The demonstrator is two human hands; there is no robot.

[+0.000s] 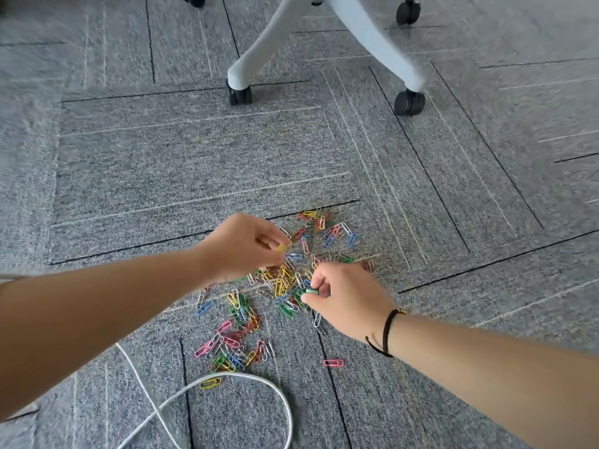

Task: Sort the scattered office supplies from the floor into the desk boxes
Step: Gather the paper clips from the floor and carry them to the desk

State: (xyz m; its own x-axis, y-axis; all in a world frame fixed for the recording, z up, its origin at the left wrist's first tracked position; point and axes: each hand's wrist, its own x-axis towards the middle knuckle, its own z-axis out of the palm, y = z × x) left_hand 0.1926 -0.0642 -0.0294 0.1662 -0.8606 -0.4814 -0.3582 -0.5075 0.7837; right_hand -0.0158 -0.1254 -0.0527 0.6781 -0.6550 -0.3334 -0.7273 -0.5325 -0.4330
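White cord (pixel 227 377) looped bottom centre. Paper clips (pixel 278 286) strewn mid-frame on carpet (pixel 162 163). Left hand (pixel 240 247) pinching yellow piece (pixel 281 247); right hand (pixel 343 296) pinching green piece (pixel 311 291). Advisable: lift cleanly, avoid snagging neighbours. Boxes unseen.

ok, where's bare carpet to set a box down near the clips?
Free: the carpet between the paperclip pile and the chair casters, and right of the right hand. Crowded: under both hands, and near the white cable with its stray clips.
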